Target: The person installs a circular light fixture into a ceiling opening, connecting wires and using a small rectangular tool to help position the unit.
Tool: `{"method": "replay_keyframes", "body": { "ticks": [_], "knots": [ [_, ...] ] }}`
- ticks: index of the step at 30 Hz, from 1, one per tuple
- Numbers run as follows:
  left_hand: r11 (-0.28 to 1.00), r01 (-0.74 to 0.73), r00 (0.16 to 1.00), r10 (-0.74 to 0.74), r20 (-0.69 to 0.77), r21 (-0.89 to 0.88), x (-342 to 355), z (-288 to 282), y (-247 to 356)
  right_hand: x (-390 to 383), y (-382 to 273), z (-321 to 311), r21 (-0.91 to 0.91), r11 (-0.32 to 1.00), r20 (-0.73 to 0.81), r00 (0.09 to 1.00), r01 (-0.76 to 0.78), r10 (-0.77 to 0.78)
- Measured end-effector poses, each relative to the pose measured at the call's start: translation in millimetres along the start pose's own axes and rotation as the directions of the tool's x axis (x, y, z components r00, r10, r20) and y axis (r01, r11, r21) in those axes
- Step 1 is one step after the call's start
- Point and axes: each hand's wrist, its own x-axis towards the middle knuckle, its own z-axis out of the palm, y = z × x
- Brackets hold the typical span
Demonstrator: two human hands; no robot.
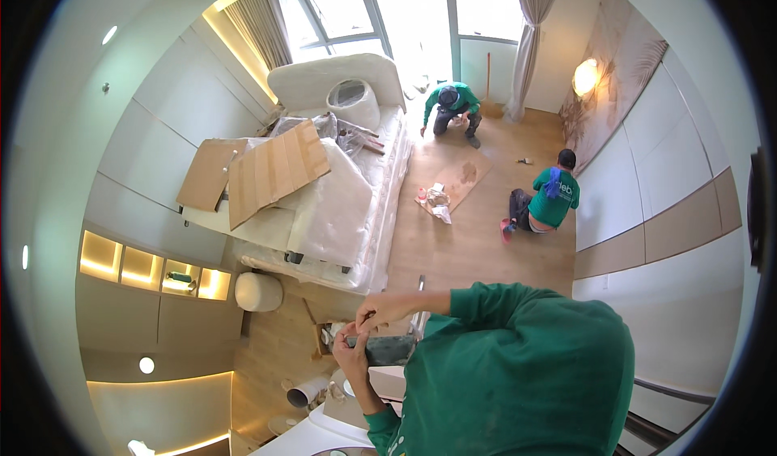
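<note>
My left hand is closed around a dark, mottled grey bar-like object at the lower middle of the head view, held level in front of my green-sleeved body. My right hand is just above it, fingers bent and pinched close to my left thumb; whatever sits in them is too small to name. The tips of both hands almost meet at the bar's left end. Below them are a pale tube and a white surface, partly hidden by my arms and body.
A plastic-wrapped bed holds cardboard sheets and wrapped padded pieces. A white pouf stands beside it. One co-worker crouches near the window; another sits low by the right wall, near a board with small items.
</note>
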Motion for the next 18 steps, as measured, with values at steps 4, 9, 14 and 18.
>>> {"method": "replay_keyframes", "body": {
  "ticks": [4, 9, 14, 18],
  "knots": [
    [0.996, 0.050, 0.998, -0.052, 0.025, 0.074, -4, -4, -3, -7, 14, 1, 0.116, 0.993, 0.004, 1.000, -0.014, 0.013],
    [0.992, 0.002, 0.993, -0.017, 0.119, 0.127, -6, -9, 1, -14, 30, 3, 0.290, 0.956, 0.109, 0.994, -0.046, 0.015],
    [0.984, -0.020, 0.985, -0.011, 0.171, 0.178, -5, -20, 5, -16, 30, 7, 0.138, 0.990, 0.174, 0.985, -0.020, -0.004],
    [0.978, -0.077, 0.981, 0.041, 0.188, 0.193, -8, -24, 10, -17, 18, 11, 0.033, 0.999, 0.205, 0.979, -0.014, 0.007]
  ]
}}
